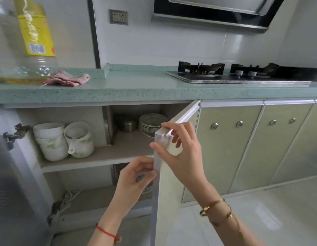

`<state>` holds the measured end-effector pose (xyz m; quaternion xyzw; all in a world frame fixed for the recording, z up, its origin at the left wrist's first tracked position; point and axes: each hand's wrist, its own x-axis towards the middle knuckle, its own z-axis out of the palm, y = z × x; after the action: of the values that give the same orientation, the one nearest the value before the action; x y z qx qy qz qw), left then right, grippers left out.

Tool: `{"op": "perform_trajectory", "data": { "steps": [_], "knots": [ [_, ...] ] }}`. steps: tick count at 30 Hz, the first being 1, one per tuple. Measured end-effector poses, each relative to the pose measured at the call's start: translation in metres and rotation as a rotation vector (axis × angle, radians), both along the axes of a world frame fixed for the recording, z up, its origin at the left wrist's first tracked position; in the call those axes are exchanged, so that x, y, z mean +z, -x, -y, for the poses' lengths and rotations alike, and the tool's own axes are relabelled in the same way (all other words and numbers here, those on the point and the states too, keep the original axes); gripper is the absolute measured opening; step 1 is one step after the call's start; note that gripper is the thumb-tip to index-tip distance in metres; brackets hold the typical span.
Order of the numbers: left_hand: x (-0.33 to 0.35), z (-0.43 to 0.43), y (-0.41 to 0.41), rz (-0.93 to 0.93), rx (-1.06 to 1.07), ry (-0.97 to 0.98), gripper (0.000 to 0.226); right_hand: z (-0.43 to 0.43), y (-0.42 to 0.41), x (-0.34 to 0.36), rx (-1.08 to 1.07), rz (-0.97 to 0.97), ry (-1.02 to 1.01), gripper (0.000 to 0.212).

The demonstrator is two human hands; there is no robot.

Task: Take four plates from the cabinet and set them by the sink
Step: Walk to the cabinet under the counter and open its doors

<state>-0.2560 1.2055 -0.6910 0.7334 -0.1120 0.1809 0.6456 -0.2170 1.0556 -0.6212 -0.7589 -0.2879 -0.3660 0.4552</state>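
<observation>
A stack of pale plates (152,122) sits at the back right of the upper shelf in the open cabinet under the counter. The right cabinet door (169,183) stands swung out toward me, edge on. My right hand (179,148) grips that door's top corner, fingers over the edge. Lower down, my left hand (136,176) pinches the door's edge and hides part of the door knob. Both hands are in front of and below the plates, not touching them. No sink is in view.
Stacked white bowls (50,141) and cups (80,139) fill the shelf's left side; a metal tin (129,125) stands beside the plates. The left door (13,174) is open. On the green counter (118,89) lie a cloth (67,78), an oil bottle (28,41) and a gas stove (243,73).
</observation>
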Motion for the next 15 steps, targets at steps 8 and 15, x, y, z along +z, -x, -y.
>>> {"op": "perform_trajectory", "data": {
  "steps": [8,15],
  "knots": [
    [0.006,0.091,0.011,0.02,-0.114,-0.022,0.032,0.088,0.025,-0.003,-0.069,0.033,-0.114,0.043],
    [-0.004,0.185,-0.002,0.217,-0.027,-0.047,0.035,0.171,0.033,-0.01,-0.194,-0.069,-0.261,0.029]
  ]
}}
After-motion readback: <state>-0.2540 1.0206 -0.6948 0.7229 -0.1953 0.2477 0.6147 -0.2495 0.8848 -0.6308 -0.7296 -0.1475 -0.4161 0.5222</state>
